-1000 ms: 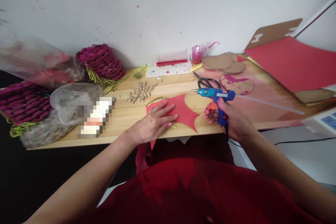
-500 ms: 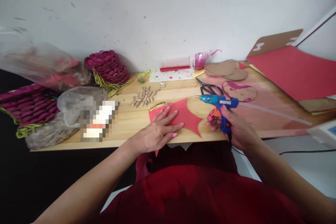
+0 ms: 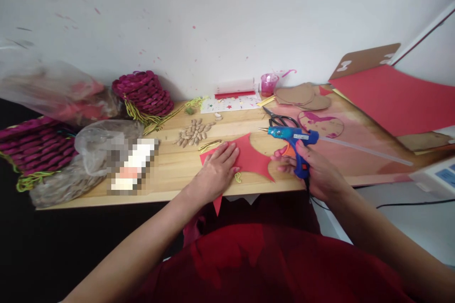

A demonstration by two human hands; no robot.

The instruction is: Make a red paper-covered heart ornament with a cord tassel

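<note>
My left hand [image 3: 217, 169] lies flat, fingers stretched, on a red paper cut-out with pointed tips [image 3: 253, 157] at the near edge of the wooden table [image 3: 170, 165]. One red tip hangs over the edge. My right hand [image 3: 313, 170] is closed around the handle of a blue hot glue gun [image 3: 292, 136]. The gun's nozzle points left, just above the cut-out's right side, and a clear glue stick [image 3: 366, 149] juts out behind it to the right. A bit of yellow-green yarn [image 3: 237, 178] lies by my left fingers.
Black scissors [image 3: 280, 117] lie behind the glue gun. Several seeds [image 3: 194, 131], brown card circles [image 3: 302, 94], a pink cup [image 3: 268, 84], red sheets [image 3: 401, 99] and a star-printed sheet [image 3: 231, 102] sit further back. Magenta woven pieces [image 3: 144, 92] and plastic bags [image 3: 103, 139] fill the left side.
My left hand has slid a little to the right and forward on the red cut-out, turning it slightly. The glue gun stays in my right hand, shifted a bit left.
</note>
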